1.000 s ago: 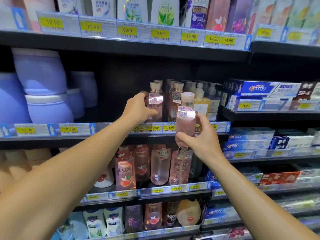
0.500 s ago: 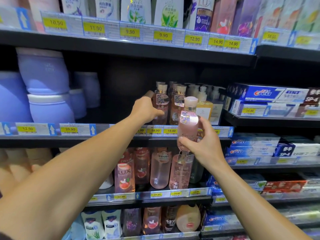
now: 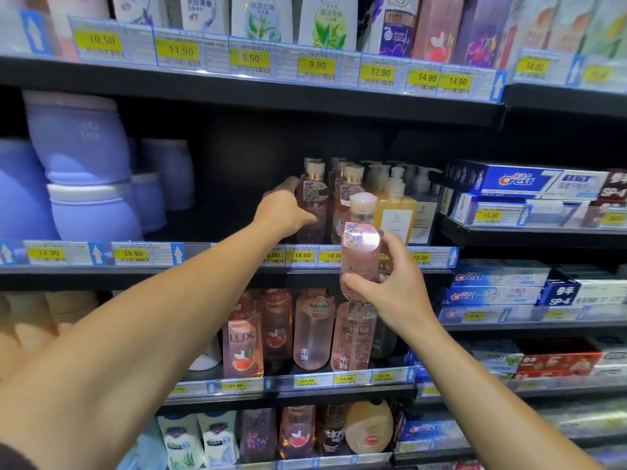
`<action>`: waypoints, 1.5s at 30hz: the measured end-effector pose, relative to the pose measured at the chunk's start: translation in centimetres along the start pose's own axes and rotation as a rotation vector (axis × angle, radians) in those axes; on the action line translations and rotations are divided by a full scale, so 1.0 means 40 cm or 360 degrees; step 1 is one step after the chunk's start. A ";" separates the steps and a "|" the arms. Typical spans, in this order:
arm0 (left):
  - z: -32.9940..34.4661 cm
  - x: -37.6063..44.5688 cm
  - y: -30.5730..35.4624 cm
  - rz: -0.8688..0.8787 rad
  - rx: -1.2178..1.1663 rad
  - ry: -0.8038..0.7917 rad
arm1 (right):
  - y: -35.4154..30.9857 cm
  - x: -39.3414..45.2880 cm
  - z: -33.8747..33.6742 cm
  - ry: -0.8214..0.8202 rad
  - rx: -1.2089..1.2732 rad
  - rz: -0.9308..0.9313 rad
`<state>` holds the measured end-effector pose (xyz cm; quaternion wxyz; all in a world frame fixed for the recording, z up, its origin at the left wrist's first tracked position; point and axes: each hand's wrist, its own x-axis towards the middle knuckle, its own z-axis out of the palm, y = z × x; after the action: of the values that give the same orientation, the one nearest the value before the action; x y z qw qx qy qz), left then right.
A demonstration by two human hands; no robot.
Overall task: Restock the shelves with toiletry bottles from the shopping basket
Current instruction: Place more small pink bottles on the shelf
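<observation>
- The middle shelf [image 3: 237,273] carried a strip of yellow price tags along its front edge, and a dark bare stretch lay at its centre, between the lavender tubs [image 3: 78,144] stacked at the left and a cluster of bottles at the right.
- That cluster held gold-capped pink bottles [image 3: 349,198] at the front, with amber and pale pump bottles [image 3: 395,205] just to their right and more behind.
- Crest toothpaste boxes [image 3: 522,181] filled the shelves further right.
- One shelf down stood a row of pink body-wash bottles [image 3: 314,330], a LUX bottle [image 3: 242,340] at its left end.
- The left hand [image 3: 285,215] reached far into the middle shelf, forearm stretched out, and was wrapped around a gold-capped pink bottle [image 3: 310,212] that stood upright at the left end of the cluster, touching its neighbour.
- The right hand [image 3: 390,286] was raised nearer, in front of the shelf edge, wrist bent back.
- It grasped a pink bottle [image 3: 360,252] by its lower body, thumb across the front and fingers [image 3: 395,245] behind; the bottle was upright in the air, its pale cap level with the shelved bottles and hiding part of them and the price tags.
</observation>
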<state>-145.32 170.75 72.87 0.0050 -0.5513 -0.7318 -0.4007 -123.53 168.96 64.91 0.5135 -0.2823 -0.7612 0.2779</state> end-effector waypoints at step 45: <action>-0.053 -0.107 0.009 0.0081 -0.0551 0.0109 | 0.061 -0.006 0.101 0.0003 -0.1224 -0.0438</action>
<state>-144.26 166.09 72.60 -0.0548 -0.5483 -0.6371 -0.5389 -126.89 169.92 61.76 0.4037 -0.3496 -0.8397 -0.0984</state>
